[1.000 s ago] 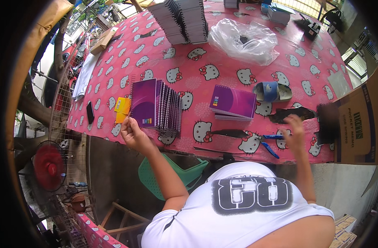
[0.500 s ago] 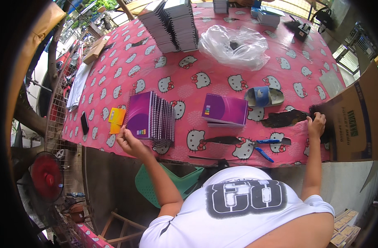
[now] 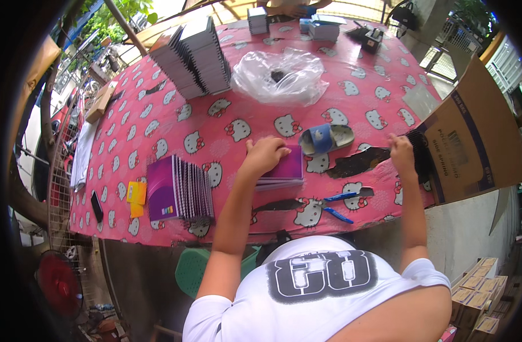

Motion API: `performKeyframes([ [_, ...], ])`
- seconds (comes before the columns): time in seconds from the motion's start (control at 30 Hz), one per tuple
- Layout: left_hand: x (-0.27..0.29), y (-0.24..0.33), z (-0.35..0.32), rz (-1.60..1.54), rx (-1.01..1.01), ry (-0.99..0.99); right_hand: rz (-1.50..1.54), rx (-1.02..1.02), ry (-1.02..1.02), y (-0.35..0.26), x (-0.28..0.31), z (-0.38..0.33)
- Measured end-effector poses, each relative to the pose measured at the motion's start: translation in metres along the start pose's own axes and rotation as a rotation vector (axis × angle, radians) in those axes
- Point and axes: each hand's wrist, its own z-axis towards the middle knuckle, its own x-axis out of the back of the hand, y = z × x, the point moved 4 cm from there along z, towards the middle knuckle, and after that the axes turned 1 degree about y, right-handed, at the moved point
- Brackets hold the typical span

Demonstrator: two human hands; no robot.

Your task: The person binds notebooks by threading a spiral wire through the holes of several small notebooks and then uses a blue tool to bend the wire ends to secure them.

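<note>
L grip (image 3: 266, 155) lies atop small notebook pile (image 3: 291, 165) on table (image 3: 226, 157), fingers bent; can't tell if it has hold. R grip (image 3: 402, 154) part-curled nr box (image 3: 472, 137), contents unclear. Notebook row (image 3: 178, 188) L of pile, slipper (image 3: 327, 138) just R.

Tablecloth (image 3: 358, 107) looks like smooth glossy plastic sheet, rough dark patches at the tears. Purple notebook pile (image 3: 292, 162): smooth, semi-gloss card covers, matt paper edges. Standing notebooks (image 3: 160, 191): same covers, wiry spirals. Carton (image 3: 477, 128): matt brown cardboard. Bag (image 3: 251, 77): clear, shiny, crinkled plastic. Shirt (image 3: 226, 316): matt cloth. Stool (image 3: 189, 271): green plastic.
</note>
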Motion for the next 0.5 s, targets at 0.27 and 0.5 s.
performKeyframes([
  [0.27, 0.03, 0.017, -0.027, -0.18, -0.336, 0.468, 0.781, 0.132, -0.071, -0.162, 0.017, -0.023],
  [0.5, 0.027, 0.045, -0.065, -0.17, -0.416, 0.653, 0.816, 0.242, -0.134, -0.212, 0.016, -0.021],
])
